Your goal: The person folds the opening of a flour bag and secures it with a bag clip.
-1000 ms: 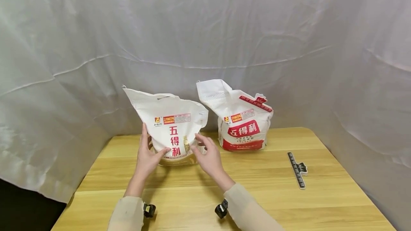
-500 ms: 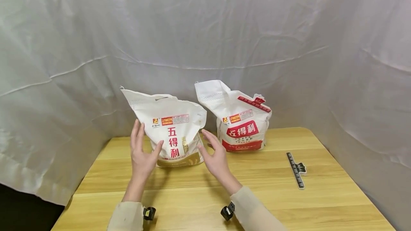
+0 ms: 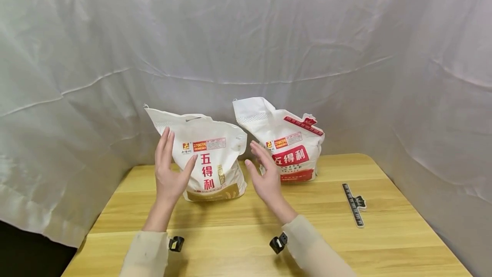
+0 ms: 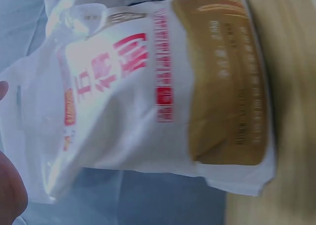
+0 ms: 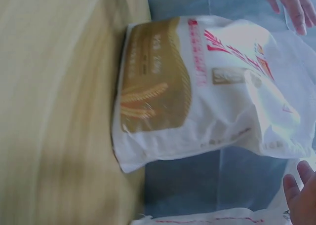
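Note:
A white flour bag (image 3: 215, 148) with red lettering and a gold band at its base stands on the table, its loose top slanting up to the left. My left hand (image 3: 169, 178), fingers straight and thumb spread, is raised in front of the bag's left side. On the other side my right hand (image 3: 266, 178) is raised too, thumb apart, between this bag and a second flour bag (image 3: 296, 174) with red panels. Neither hand holds anything. The left wrist view shows the gold band (image 4: 224, 87) close up; the right wrist view also catches both hands' fingers near the bag's top.
A red clip (image 3: 303, 125) is fastened across the folded top of the second bag. A black clip (image 3: 353, 205) lies on the right of the wooden table (image 3: 230, 247). A grey curtain (image 3: 246, 33) hangs behind and along both sides.
Both hands have let go of the gold-banded flour bag, spread apart and risen. The bag now stands by itself on the table; its gold band is in full view.

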The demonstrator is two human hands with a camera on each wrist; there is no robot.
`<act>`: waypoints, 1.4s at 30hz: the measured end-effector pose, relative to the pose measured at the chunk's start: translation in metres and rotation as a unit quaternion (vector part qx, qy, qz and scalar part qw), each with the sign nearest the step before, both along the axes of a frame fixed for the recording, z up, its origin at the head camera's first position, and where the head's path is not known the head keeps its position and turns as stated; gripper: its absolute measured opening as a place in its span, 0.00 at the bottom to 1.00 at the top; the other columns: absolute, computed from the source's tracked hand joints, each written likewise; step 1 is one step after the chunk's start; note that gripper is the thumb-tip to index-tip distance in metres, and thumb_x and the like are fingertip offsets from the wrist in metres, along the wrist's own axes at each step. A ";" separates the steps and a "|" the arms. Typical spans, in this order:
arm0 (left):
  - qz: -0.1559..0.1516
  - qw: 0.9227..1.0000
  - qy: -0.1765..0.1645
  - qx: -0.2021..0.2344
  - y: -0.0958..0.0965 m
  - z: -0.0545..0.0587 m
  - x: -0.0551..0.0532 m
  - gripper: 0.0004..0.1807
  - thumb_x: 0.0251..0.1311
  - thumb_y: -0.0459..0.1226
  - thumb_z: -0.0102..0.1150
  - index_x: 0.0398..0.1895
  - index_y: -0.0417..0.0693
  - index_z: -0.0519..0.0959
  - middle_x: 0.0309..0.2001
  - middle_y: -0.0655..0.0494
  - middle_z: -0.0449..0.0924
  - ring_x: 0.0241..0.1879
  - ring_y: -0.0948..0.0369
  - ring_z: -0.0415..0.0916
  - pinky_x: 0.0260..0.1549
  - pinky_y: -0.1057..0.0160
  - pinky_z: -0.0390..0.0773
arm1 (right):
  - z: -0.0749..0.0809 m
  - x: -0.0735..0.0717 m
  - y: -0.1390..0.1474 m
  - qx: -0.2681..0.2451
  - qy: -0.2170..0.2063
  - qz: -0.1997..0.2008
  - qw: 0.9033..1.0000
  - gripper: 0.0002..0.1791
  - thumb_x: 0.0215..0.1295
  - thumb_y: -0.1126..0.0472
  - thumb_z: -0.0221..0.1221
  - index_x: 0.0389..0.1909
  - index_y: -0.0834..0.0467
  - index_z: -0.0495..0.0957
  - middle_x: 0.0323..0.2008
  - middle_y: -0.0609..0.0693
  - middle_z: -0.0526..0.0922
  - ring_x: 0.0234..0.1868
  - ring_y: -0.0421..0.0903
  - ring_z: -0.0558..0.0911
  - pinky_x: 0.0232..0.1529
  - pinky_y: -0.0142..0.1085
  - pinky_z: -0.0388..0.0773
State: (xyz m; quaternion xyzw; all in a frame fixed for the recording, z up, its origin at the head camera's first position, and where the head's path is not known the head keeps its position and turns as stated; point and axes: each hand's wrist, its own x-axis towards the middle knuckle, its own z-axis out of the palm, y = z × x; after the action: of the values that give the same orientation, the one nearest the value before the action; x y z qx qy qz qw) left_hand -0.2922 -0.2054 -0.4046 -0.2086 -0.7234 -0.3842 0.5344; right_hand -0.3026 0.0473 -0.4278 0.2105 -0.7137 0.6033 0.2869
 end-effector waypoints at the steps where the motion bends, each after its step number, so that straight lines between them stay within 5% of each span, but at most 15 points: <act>1: -0.002 1.000 0.005 -0.003 0.001 0.004 -0.001 0.47 0.48 0.28 0.78 0.74 0.34 0.68 0.77 0.40 0.63 0.76 0.42 0.60 0.76 0.52 0.58 | 0.001 -0.003 0.002 -0.001 0.003 0.002 1.000 0.27 0.67 0.75 0.63 0.67 0.66 0.75 0.71 0.63 0.74 0.65 0.62 0.78 0.62 0.61 0.75; 10: -0.014 0.999 -0.006 -0.034 0.007 0.039 -0.014 0.45 0.52 0.29 0.76 0.75 0.36 0.68 0.77 0.44 0.64 0.76 0.45 0.60 0.76 0.51 0.59 | 0.010 -0.022 0.013 0.012 0.014 0.016 1.000 0.27 0.70 0.67 0.65 0.70 0.59 0.75 0.72 0.54 0.75 0.66 0.54 0.78 0.64 0.59 0.76; 19: -0.024 0.996 0.011 -0.083 0.012 0.061 -0.029 0.43 0.51 0.27 0.76 0.73 0.35 0.70 0.74 0.43 0.70 0.74 0.43 0.64 0.76 0.48 0.58 | 0.017 -0.037 0.015 0.069 0.016 0.009 0.997 0.28 0.71 0.65 0.64 0.71 0.59 0.74 0.71 0.52 0.75 0.67 0.51 0.77 0.65 0.48 0.77; 30: -0.007 0.983 -0.010 -0.181 0.011 0.073 -0.043 0.40 0.55 0.32 0.76 0.72 0.40 0.72 0.73 0.45 0.72 0.72 0.42 0.66 0.75 0.43 0.58 | 0.023 -0.052 0.010 0.113 0.026 0.023 0.993 0.29 0.70 0.66 0.64 0.71 0.60 0.73 0.71 0.55 0.74 0.72 0.51 0.73 0.72 0.43 0.69; 42: 0.012 0.966 -0.037 -0.256 0.011 0.077 -0.055 0.42 0.55 0.34 0.77 0.74 0.43 0.71 0.70 0.45 0.75 0.71 0.43 0.69 0.75 0.42 0.56 | 0.027 -0.058 0.002 0.118 0.003 0.042 0.992 0.31 0.69 0.68 0.64 0.72 0.61 0.72 0.68 0.60 0.77 0.63 0.58 0.81 0.64 0.51 0.78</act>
State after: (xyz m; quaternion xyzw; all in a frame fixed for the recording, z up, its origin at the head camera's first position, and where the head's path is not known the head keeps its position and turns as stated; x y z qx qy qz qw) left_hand -0.3469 -0.1946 -0.3274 -0.3157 -0.8192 -0.1875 0.4406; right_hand -0.3608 0.0489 -0.4009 0.2750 -0.7697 0.5255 0.2362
